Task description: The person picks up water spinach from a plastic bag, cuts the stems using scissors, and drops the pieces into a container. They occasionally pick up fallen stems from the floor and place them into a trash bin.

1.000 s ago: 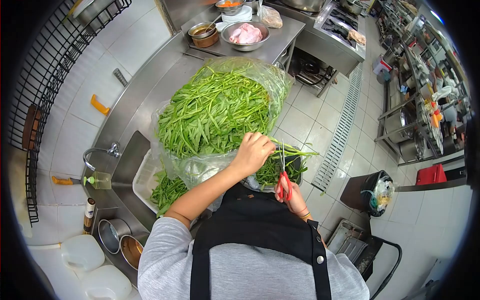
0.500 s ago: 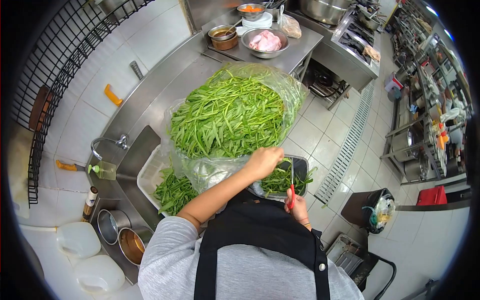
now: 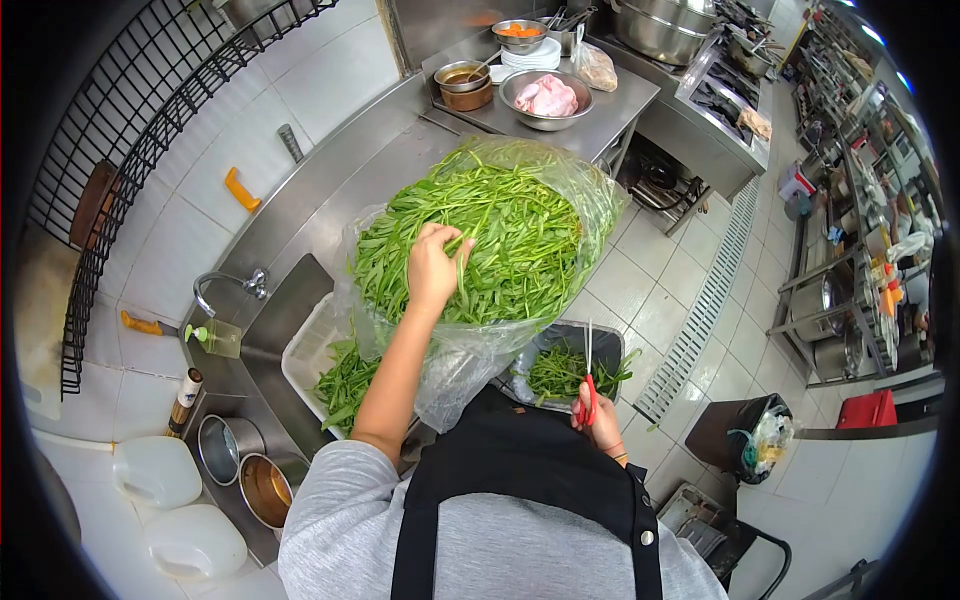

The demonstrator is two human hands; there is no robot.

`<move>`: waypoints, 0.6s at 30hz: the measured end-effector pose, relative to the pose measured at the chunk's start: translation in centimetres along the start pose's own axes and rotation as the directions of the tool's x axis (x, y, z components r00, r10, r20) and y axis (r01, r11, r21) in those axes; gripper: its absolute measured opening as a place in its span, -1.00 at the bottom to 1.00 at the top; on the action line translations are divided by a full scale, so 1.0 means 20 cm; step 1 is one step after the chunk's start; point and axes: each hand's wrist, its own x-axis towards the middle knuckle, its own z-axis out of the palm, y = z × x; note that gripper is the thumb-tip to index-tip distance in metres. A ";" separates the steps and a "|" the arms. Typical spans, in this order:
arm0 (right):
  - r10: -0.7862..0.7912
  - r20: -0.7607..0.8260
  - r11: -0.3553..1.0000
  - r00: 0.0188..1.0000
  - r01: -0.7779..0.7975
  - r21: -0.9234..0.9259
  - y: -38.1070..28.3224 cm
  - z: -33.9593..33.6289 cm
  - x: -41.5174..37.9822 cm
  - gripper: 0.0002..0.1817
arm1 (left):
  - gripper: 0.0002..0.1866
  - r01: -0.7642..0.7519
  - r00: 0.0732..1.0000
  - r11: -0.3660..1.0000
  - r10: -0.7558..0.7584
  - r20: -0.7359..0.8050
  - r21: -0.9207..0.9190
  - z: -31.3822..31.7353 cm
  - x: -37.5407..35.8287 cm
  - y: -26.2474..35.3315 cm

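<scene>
Left hand [image 3: 436,266] pinches stems in the greens [image 3: 490,235]; right hand [image 3: 598,418] grips scissors [image 3: 589,385]. Few cut greens in tray [image 3: 600,340]; most remain.

Bright, even overhead light fills the kitchen, with soft, short shadows. Mild glare sits on the steel surface [image 3: 330,190] beyond the left hand [image 3: 436,268]. Strong fisheye bending curves every line, and black vignette closes the corners. The far right blurs slightly.

Readable text: I can make out none anywhere in my view.
Bottle [image 3: 186,390] by the sink: label too small for me to read.
</scene>
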 end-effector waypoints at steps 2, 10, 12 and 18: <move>-0.144 0.220 0.988 0.965 0.129 0.081 -0.11 0.05 -0.05 -0.51 | -0.77 -0.088 0.996 0.975 0.082 -0.034 -0.202 -0.04 -0.07 0.11; -0.177 0.419 0.983 0.891 0.135 0.128 -0.35 0.16 -0.12 -0.54 | -0.89 0.164 0.929 0.767 0.092 0.360 -0.621 0.15 -0.33 0.26; -0.170 0.375 0.983 0.911 0.130 0.128 -0.32 0.15 -0.11 -0.54 | -0.89 0.190 0.905 0.763 0.109 0.412 -0.618 0.15 -0.37 0.31; -0.157 0.210 0.978 0.965 0.122 0.171 -0.21 0.10 -0.10 -0.52 | -0.83 0.385 0.745 0.713 0.135 0.653 -0.586 0.34 -0.51 0.31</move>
